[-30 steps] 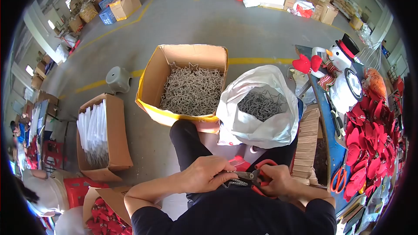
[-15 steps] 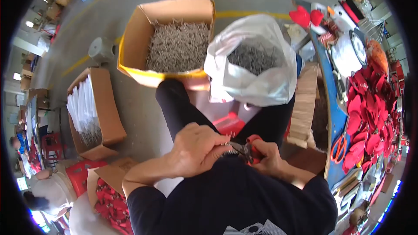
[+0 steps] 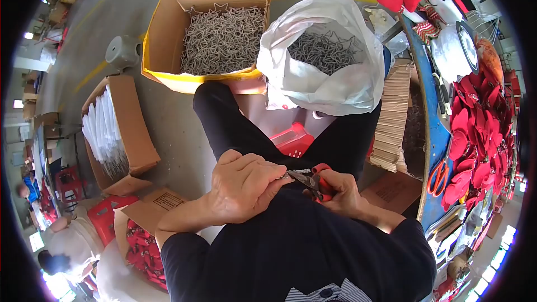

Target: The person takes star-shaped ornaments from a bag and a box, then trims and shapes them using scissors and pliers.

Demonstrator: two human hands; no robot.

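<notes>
My right hand [image 3: 342, 191] is closed around the red handles of a pair of pliers [image 3: 310, 182], whose metal jaws point left. My left hand [image 3: 244, 185] is in a pinch close to the plier tips. A small greyish piece shows between its thumb and finger, too little of it visible to name. Both hands meet over my lap. Beyond my knees, a cardboard box [image 3: 146, 70] edged in yellow holds a heap of grey wire stars [image 3: 224, 39]. A white plastic bag [image 3: 335, 98] beside it contains darker grey star shapes [image 3: 324, 51].
On the left stands a carton [image 3: 140, 128] of white plastic-wrapped bundles. A blue table [image 3: 433, 151] at right bears orange-handled scissors [image 3: 438, 179], red fabric pieces [image 3: 475, 145] and a snowman figure [image 3: 446, 6]. Another person [image 3: 70, 246] is at lower left, near a box of red items [image 3: 146, 251].
The view has tilted, so the boxes and bag appear higher in the picture. My hands have shifted slightly; the right still holds the pliers and the left still pinches near their tips.
</notes>
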